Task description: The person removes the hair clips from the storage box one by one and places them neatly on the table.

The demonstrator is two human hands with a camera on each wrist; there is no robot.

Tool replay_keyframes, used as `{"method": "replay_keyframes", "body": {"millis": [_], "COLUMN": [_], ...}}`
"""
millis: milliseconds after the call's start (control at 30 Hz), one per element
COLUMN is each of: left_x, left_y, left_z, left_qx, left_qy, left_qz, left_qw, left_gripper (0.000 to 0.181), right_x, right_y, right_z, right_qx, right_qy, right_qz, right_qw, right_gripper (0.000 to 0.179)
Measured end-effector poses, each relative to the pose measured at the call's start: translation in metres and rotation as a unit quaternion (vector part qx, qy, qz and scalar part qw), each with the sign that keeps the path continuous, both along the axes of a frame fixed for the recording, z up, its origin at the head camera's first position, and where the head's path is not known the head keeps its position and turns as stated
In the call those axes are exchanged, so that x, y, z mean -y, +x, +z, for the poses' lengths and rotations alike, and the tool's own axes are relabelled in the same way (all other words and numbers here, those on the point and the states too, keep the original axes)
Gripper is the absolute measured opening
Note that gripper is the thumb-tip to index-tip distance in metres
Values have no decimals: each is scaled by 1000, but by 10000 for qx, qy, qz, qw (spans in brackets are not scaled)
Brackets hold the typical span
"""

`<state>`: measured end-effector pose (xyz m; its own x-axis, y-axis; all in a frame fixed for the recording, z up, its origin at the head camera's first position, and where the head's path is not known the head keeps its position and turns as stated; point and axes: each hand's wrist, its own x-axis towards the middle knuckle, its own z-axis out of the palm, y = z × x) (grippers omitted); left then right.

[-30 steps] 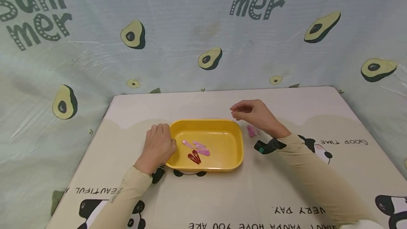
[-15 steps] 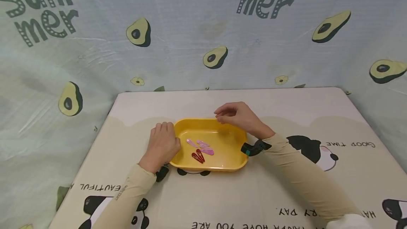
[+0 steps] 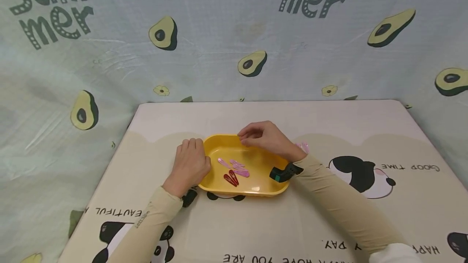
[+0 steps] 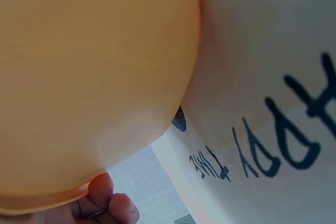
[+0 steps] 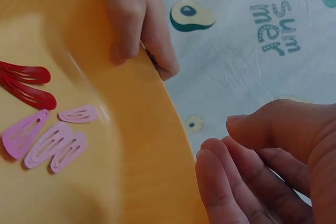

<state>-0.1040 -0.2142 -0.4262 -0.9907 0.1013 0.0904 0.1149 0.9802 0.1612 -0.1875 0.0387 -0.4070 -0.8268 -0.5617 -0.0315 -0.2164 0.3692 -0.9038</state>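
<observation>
A yellow tray [image 3: 263, 188] sits in the middle of the table, with two red hair clips [image 3: 231, 177] and several pink hair clips [image 3: 239, 169] lying inside. At its left end my left hand [image 3: 191, 165] grips the rim, thumb inside and fingers curled over the edge; fingertips [image 4: 125, 208] show beyond the tray wall in the left wrist view. My right hand [image 3: 266, 138] hovers over the tray's far rim, fingers loosely bent. Thumb and fingers stand apart with nothing between them in the right wrist view. More pink hair clips [image 3: 302, 146] lie on the table behind my right wrist, partly hidden.
The table [image 3: 278, 226] carries a cloth printed with pandas and lettering. A pale curtain [image 3: 204, 76] with avocado prints hangs behind its far edge. A black wrist camera [image 3: 285, 172] on my right wrist overlaps the tray's right end.
My right hand has moved left, from above the table beside the tray to over the tray's far rim. The left hand keeps its grip; the whole view has shifted slightly.
</observation>
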Motion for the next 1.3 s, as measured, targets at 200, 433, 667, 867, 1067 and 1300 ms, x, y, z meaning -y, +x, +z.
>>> {"method": "replay_keyframes", "body": {"millis": [200, 433, 667, 867, 1067, 1300], "left_x": [0, 0, -2, -3, -2, -2], "left_y": [0, -1, 0, 1, 1, 1], "left_z": [0, 0, 0, 2, 1, 0], "left_qx": [69, -39, -21, 33, 40, -15], "left_qy": [-1, -1, -48, -30, -2, 21], "left_qz": [23, -26, -28, 7, 28, -17], "left_qw": [10000, 10000, 10000, 10000, 10000, 10000], "left_gripper": [18, 17, 17, 18, 19, 18], "right_x": [8, 8, 6, 8, 11, 11], "right_y": [0, 1, -2, -1, 0, -2], "right_z": [-6, -9, -17, -18, -20, -24], "right_qx": [126, -34, -101, 35, 5, 29], "right_qy": [-72, -70, 57, 272, 511, 772], "right_qz": [142, 346, 548, 732, 907, 1032], "right_qw": [9998, 9994, 9984, 9969, 9946, 9917], "right_gripper": [27, 29, 27, 26, 24, 23]}}
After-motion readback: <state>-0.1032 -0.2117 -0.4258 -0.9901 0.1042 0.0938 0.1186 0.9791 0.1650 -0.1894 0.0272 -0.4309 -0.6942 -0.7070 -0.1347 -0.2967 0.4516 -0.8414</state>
